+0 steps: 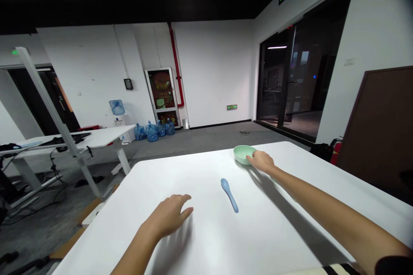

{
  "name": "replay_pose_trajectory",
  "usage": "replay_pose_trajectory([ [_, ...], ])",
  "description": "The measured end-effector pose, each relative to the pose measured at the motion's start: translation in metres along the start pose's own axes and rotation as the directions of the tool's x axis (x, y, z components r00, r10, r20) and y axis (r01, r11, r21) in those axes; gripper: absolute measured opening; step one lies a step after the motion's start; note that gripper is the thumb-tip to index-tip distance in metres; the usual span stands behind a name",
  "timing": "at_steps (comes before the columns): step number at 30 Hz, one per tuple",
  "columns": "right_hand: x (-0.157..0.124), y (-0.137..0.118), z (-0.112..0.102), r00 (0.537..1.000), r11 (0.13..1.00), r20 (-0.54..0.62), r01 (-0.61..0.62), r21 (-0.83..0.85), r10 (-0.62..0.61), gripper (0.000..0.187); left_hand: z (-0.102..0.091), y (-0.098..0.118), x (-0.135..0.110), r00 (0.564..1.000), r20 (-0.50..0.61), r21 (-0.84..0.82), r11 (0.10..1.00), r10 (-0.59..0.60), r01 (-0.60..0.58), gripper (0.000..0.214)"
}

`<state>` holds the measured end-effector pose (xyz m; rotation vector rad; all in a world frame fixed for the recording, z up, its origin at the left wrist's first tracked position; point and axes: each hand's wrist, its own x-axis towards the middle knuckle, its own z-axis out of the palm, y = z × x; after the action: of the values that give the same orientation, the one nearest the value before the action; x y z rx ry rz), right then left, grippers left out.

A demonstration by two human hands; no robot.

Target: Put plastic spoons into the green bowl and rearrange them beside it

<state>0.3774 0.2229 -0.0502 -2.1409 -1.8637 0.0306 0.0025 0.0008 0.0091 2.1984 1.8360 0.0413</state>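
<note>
A light green bowl [242,154] stands upright near the far edge of the white table [206,232]. My right hand [262,161] grips its right rim, with the thumb on the near side and the fingers partly hidden. A blue spoon [229,195] lies on the tabletop between my two hands, its round end pointing away from me. To the left of the spoon, my left hand [173,215] hovers above the table with thumb and fingers apart, holding nothing.
A striped cloth-like item [335,270] lies at the near right edge. Beyond the table, several blue water bottles [151,131] stand on the floor by the wall. Another white desk [106,134] with a metal post [48,94] is on the left. A brown panel [380,129] stands at right.
</note>
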Motion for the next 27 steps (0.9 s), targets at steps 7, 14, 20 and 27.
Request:
replay_pose_trajectory([
  [7,-0.052,0.008,-0.029,0.996,0.997,-0.042,0.076,0.006,-0.075,0.063,0.004,-0.003,0.000,0.999,-0.022,-0.002,1.000,0.024,-0.024,0.057],
  [14,-0.109,0.017,-0.057,0.965,0.962,-0.015,0.262,0.077,-0.262,0.065,0.006,-0.007,-0.002,0.997,-0.055,0.005,0.999,0.051,-0.051,0.058],
  [20,-0.145,0.015,-0.062,0.941,0.932,0.010,0.335,0.138,-0.339,0.060,0.007,-0.008,-0.003,0.996,-0.063,0.021,0.998,0.064,-0.063,0.059],
  [27,-0.156,0.014,-0.055,0.945,0.934,0.035,0.315,0.171,-0.325,0.063,0.006,-0.006,-0.007,0.997,-0.060,0.007,0.999,0.052,-0.052,0.059],
])
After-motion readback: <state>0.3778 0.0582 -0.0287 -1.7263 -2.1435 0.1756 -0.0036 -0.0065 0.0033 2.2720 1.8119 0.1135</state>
